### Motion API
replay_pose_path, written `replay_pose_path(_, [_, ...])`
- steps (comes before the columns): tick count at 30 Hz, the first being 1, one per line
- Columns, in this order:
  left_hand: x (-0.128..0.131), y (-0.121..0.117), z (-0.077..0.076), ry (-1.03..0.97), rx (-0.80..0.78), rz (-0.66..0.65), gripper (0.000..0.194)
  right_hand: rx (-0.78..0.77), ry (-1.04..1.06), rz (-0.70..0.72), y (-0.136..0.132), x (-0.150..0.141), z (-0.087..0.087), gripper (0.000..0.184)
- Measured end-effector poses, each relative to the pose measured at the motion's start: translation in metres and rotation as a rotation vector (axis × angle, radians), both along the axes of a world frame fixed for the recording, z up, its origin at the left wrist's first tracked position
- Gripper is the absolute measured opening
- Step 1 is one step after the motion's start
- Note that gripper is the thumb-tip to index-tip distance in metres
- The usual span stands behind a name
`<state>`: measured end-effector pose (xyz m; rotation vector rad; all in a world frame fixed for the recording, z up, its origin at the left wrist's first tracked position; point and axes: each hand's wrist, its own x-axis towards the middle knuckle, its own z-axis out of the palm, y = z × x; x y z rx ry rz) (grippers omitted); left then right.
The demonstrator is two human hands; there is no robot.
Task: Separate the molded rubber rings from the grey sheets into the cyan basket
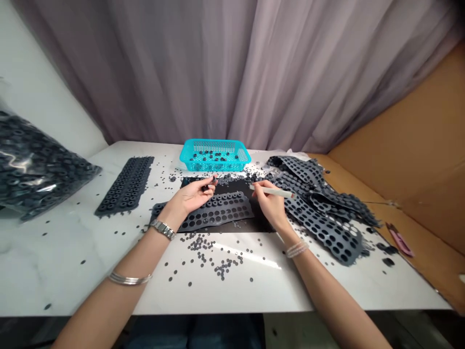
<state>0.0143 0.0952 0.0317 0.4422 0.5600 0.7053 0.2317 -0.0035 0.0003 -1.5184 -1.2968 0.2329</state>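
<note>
My left hand (194, 195) lies palm up over a dark rubber sheet (218, 212) full of round holes, its fingers pinching a small dark rubber ring (211, 183). My right hand (269, 201) is closed round a thin white stick tool (272, 191) that points left toward the ring. The sheet rests on a black mat (254, 220) on the white table (72, 252). A watch and a bangle are on my left arm, a bead bracelet on my right wrist.
A turquoise basket (215, 154) with several dark rings stands behind the mat. A full rubber sheet (127, 184) lies at left, a heap of punched sheets (319, 203) at right. A clear bag of rings (32, 165) sits far left. Small dark discs (218, 261) are scattered about. Cardboard (417, 145) and a pink cutter (399, 239) are at right.
</note>
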Motion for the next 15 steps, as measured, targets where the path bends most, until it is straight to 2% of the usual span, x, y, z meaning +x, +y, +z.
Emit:
replay_pose_path(5, [0.0, 0.002, -0.002, -0.062, -0.02, 0.004, 0.016, -0.01, -0.108, -0.001, -0.005, -0.006, -0.002, 0.027])
replay_pose_path(11, [-0.001, 0.007, -0.007, -0.132, -0.019, 0.045, 0.016, -0.005, -0.095, 0.002, -0.004, -0.007, -0.004, 0.028])
replay_pose_path(15, [-0.003, 0.011, -0.016, -0.181, -0.003, 0.092, 0.016, -0.039, -0.087, 0.041, -0.002, -0.009, -0.007, 0.031])
